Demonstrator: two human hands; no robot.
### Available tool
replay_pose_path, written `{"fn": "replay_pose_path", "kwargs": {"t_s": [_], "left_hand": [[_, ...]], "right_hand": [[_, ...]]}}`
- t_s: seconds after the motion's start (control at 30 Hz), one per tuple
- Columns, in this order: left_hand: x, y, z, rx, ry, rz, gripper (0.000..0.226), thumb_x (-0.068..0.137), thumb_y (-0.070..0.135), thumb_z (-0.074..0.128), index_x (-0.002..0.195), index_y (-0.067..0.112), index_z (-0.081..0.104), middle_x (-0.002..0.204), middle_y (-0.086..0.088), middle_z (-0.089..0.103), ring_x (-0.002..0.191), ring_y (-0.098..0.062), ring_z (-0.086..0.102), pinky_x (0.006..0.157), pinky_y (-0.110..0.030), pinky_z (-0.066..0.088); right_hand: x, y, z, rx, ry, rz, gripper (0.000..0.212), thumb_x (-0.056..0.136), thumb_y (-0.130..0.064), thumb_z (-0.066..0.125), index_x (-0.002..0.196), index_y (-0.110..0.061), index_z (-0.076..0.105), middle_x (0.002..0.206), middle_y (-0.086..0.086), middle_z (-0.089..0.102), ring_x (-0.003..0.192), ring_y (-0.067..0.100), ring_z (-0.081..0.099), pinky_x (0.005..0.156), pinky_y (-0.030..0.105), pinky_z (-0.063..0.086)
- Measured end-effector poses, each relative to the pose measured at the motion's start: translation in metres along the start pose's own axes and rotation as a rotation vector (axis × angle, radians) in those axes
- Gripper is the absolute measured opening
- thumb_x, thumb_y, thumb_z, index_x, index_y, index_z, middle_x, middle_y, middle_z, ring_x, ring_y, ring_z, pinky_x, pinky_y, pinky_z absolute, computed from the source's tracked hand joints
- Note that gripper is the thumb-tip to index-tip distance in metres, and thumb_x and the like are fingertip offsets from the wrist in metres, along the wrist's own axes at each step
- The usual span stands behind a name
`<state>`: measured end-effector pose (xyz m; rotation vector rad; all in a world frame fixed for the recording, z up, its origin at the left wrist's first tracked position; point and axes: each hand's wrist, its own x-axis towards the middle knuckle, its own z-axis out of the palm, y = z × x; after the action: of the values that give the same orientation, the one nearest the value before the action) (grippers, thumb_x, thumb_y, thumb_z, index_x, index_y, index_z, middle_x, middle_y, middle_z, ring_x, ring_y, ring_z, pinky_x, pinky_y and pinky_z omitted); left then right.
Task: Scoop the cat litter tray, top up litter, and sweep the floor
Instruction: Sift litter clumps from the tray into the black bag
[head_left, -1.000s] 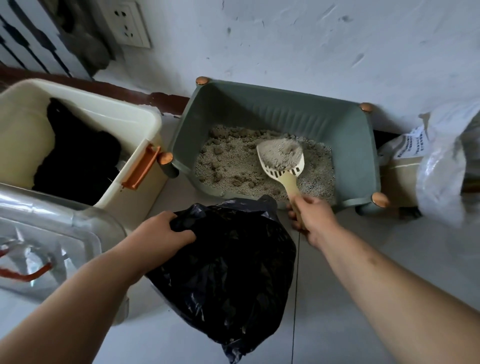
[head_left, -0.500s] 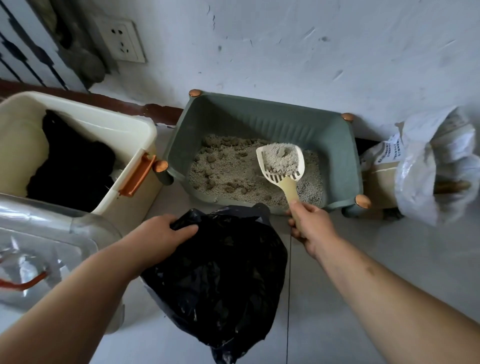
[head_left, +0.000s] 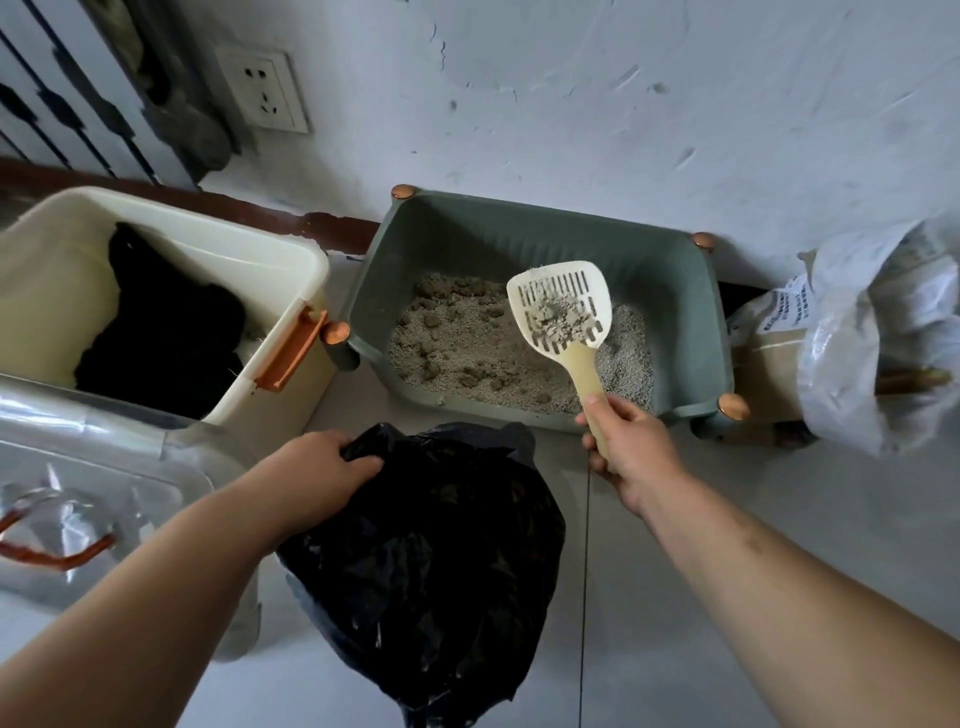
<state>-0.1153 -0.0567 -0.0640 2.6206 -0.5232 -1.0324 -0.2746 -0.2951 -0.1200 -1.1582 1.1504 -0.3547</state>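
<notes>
A green litter tray (head_left: 670, 270) stands against the wall, holding grey litter (head_left: 467, 358) with several clumps. My right hand (head_left: 631, 447) grips the handle of a cream slotted scoop (head_left: 558, 306), raised over the tray's right half with a few grey clumps left on its slots. My left hand (head_left: 317, 473) clutches the rim of a black rubbish bag (head_left: 441, 561) that sits on the floor in front of the tray.
A cream storage bin (head_left: 249, 270) with an orange latch and a black thing inside stands left of the tray. A clear plastic lid (head_left: 93, 467) lies at the near left. A pale litter sack (head_left: 852, 338) leans at the right. A wall socket (head_left: 262, 91) is above.
The scoop has lifted higher and tilted up, and most of the loose litter has sifted out through its slots. My left hand still holds the bag.
</notes>
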Motion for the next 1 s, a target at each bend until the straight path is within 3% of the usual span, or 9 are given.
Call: {"fn": "replay_pose_path", "kwargs": {"t_s": [0.3,0.6,0.73,1.0], "left_hand": [[0.002,-0.002,0.009,0.103,-0.046,-0.02,0.035,0.094,0.043,0.056,0.106,0.011,0.065,0.1,-0.008,0.067,0.094,-0.024,0.064,0.087,-0.035,0.053],[0.008,-0.001,0.018,0.184,-0.051,0.007,0.036,0.095,0.045,0.053,0.103,0.012,0.064,0.093,-0.005,0.064,0.092,-0.023,0.063,0.076,-0.029,0.047],[0.012,-0.001,0.021,0.181,-0.052,0.006,0.039,0.095,0.045,0.053,0.107,0.01,0.064,0.104,-0.01,0.066,0.099,-0.026,0.063,0.081,-0.031,0.049],[0.019,-0.001,0.021,0.144,-0.033,-0.002,0.04,0.096,0.042,0.051,0.104,0.006,0.065,0.101,-0.01,0.066,0.094,-0.025,0.064,0.079,-0.033,0.049]], "right_hand": [[-0.011,0.004,-0.002,-0.019,-0.118,0.062,0.009,0.091,-0.022,0.064,0.093,-0.013,0.064,0.073,0.001,0.063,0.05,0.008,0.046,0.036,0.016,0.03],[-0.02,0.003,-0.012,-0.139,-0.185,0.017,0.011,0.091,-0.021,0.063,0.095,-0.012,0.067,0.076,0.004,0.061,0.049,0.01,0.044,0.036,0.016,0.028],[-0.023,-0.001,-0.013,-0.255,-0.22,-0.035,0.01,0.092,-0.021,0.062,0.098,-0.016,0.068,0.076,0.004,0.062,0.05,0.011,0.044,0.037,0.017,0.028],[-0.027,-0.008,-0.016,-0.244,-0.324,0.029,0.012,0.091,-0.018,0.064,0.1,-0.011,0.067,0.072,0.005,0.061,0.046,0.009,0.044,0.035,0.014,0.025]]}}
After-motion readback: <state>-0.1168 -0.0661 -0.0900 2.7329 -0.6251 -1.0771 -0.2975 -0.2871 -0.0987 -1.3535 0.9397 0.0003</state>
